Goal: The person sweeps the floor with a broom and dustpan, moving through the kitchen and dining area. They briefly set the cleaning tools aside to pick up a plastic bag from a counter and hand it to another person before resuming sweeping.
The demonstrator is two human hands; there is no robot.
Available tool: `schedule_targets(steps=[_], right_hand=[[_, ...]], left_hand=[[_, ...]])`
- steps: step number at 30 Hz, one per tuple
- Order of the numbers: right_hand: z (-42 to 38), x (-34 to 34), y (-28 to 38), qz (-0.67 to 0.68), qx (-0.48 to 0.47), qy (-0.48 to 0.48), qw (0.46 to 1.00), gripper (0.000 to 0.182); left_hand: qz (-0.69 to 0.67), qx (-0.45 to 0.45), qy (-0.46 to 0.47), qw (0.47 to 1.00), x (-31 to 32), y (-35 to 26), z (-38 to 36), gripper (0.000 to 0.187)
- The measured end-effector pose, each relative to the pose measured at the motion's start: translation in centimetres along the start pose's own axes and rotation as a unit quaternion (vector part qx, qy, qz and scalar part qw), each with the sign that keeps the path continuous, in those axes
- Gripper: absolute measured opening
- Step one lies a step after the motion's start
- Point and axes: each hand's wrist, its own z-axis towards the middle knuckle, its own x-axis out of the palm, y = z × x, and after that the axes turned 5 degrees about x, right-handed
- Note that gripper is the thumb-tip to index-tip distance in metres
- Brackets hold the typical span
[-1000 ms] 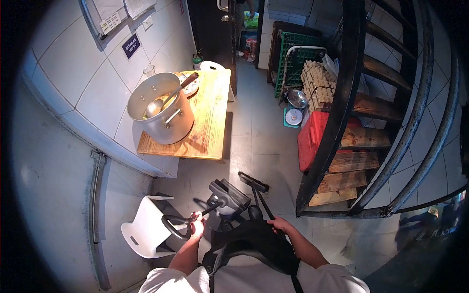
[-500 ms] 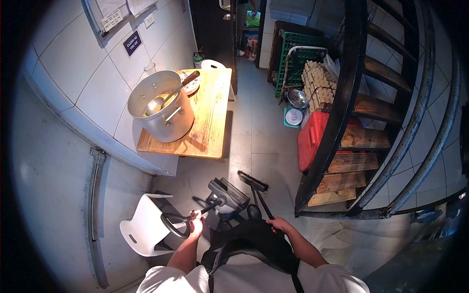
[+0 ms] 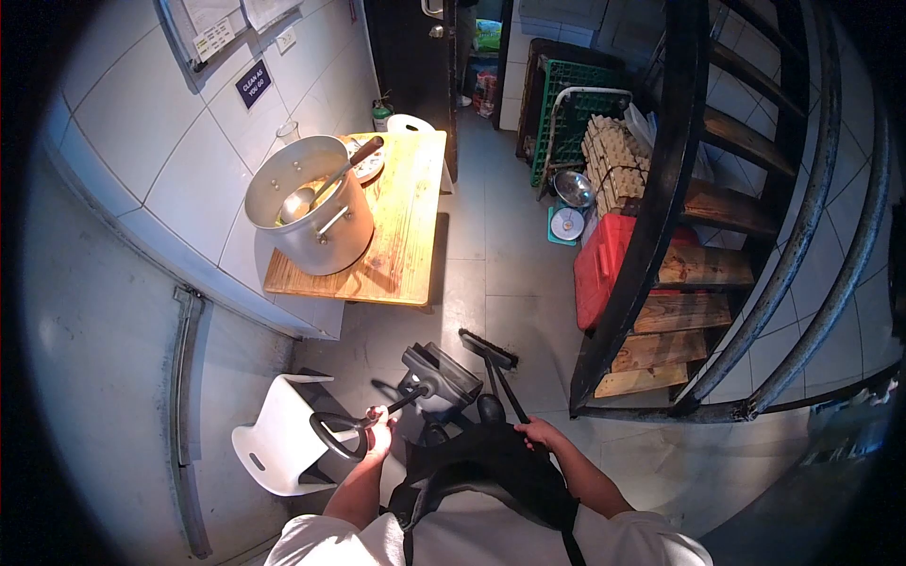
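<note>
My left hand is closed round the handle of a black long-handled dustpan, whose pan is low, just in front of my feet. A looped grip end of that handle sticks out to the left of my fingers. My right hand grips the handle of a broom; its dark bristled head rests on the grey floor to the right of the pan, a short gap apart from it. My black apron hides part of the floor below.
A wooden table at the left wall bears a large pot with a ladle. A white stool stands left. Stairs, a red crate, a scale and stacked egg trays line the right.
Both hands, the dustpan and the broom look the same. Only the person in the far doorway has shifted slightly.
</note>
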Motion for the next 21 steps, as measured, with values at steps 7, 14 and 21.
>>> schedule_targets(steps=[7, 14, 21], right_hand=[[1.0, -0.1, -0.5, -0.004, 0.001, -0.001, 1.000, 0.031], [0.2, 0.1, -0.2, -0.011, -0.006, -0.006, 1.000, 0.025], [-0.1, 0.2, -0.1, -0.020, -0.008, -0.010, 1.000, 0.024]], left_hand=[[-0.017, -0.010, -0.014, 1.000, 0.7, -1.4, -1.1, 0.007], [-0.006, -0.010, -0.004, 1.000, 0.1, -0.3, -0.4, 0.008], [-0.018, -0.007, -0.004, 1.000, -0.1, 0.0, -0.3, 0.010]])
